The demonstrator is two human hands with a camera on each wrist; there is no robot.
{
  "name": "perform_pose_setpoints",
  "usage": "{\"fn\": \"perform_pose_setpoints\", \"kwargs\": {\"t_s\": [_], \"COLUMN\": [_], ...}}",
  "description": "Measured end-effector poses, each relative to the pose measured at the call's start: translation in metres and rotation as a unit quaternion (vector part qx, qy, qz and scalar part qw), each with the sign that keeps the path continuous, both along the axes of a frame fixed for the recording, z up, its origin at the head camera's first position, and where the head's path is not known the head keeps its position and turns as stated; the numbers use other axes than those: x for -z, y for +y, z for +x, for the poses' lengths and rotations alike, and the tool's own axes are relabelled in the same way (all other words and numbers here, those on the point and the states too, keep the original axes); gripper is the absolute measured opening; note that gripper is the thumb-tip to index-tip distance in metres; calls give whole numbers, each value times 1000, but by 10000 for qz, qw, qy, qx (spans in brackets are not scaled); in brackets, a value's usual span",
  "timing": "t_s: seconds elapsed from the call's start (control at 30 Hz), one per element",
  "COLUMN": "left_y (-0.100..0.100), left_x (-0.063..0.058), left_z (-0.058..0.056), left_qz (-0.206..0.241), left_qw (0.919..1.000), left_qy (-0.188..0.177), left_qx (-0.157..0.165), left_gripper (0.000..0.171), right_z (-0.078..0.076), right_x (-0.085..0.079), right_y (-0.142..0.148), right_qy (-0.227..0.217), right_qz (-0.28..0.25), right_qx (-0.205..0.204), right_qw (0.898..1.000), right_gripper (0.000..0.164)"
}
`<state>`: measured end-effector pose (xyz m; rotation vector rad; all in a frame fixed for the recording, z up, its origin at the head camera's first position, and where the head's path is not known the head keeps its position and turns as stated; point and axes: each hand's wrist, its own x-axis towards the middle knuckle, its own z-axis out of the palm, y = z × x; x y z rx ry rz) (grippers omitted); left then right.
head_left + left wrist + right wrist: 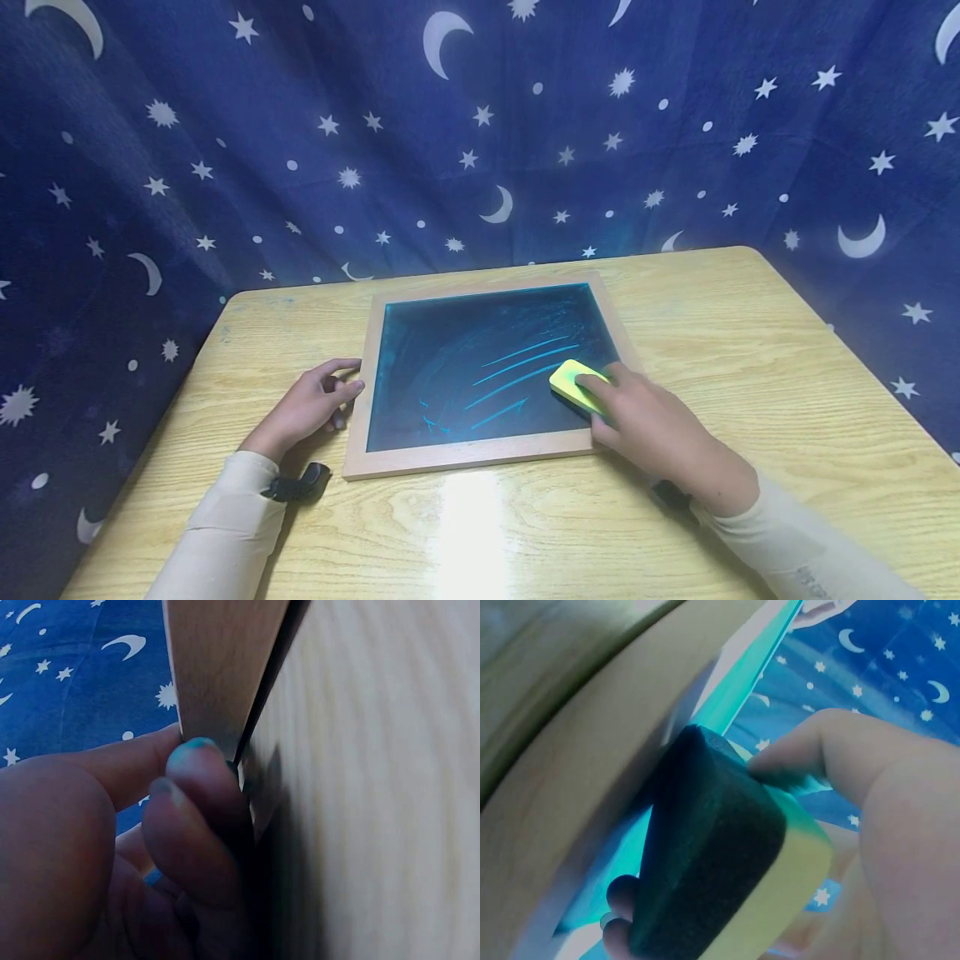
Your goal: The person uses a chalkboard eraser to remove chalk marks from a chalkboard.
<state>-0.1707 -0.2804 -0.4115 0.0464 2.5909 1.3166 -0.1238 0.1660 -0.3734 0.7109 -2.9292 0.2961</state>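
Observation:
A blackboard [450, 350] in a light wooden frame [465, 457] lies on the table, with several blue chalk strokes [502, 387] across its dark surface. My right hand [652, 425] grips a yellow eraser [573, 379] at the board's lower right. In the right wrist view, the eraser's dark felt side [712, 832] rests against the board, the thumb and fingers holding its sides. At the frame's left side, my left hand [311, 404] touches the outer edge with loosely bent fingers. Bluish chalk colours a fingertip [199, 750] in the left wrist view.
The pale wooden table [390, 542] stands against a dark blue curtain [480, 125] with moons and stars. Black wrist straps [300, 485] sit over the beige sleeves [225, 525]. Faint chalk smudges [258, 304] mark the table's far left corner.

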Motion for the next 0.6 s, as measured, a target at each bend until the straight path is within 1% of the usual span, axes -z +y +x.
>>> {"fn": "perform_pose_setpoints", "kwargs": {"t_s": [0.17, 0.3, 0.5, 0.6], "left_y": [0, -1, -2, -2], "left_x": [0, 1, 1, 1], "left_z": [0, -1, -1, -1], "left_qz": [9, -13, -35, -21], "left_qw": [10000, 10000, 10000, 10000], "left_qy": [-21, -70, -85, -81], "left_qx": [-14, -15, 9, 15], "left_gripper": [55, 56, 57, 56], "right_z": [-5, -8, -8, -7], "right_x": [-2, -3, -6, -6], "right_y": [7, 10, 10, 9], "right_qy": [-235, -306, -266, -191], "right_qz": [36, 54, 57, 24], "right_qx": [300, 434, 409, 321], "right_qw": [9993, 9986, 9988, 9993], "right_gripper": [52, 51, 50, 49]}}
